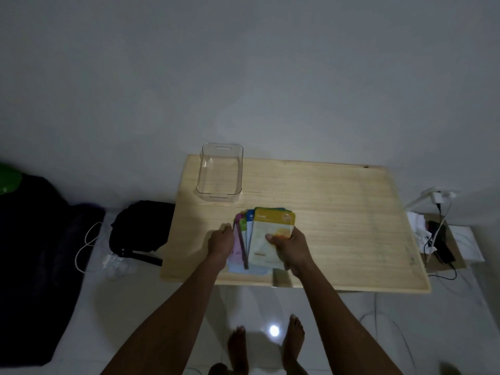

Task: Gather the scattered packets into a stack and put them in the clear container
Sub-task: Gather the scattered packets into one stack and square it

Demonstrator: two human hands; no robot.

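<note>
Several flat packets (263,234) lie fanned in a loose pile near the front of the wooden table (338,212); the top one is white with a yellow-green band, and blue, green and pink ones show beneath. My right hand (289,246) grips the pile's right side, thumb on the top packet. My left hand (221,242) presses against the pile's left edge, fingers curled on the pink packets. The clear container (220,173) stands empty at the table's back left, apart from the pile.
A black bag (142,226) and a white cable (86,247) lie on the floor left of the table. A power strip with a charger (439,197), cables and papers sit to the right. My bare feet (266,345) stand in front of the table.
</note>
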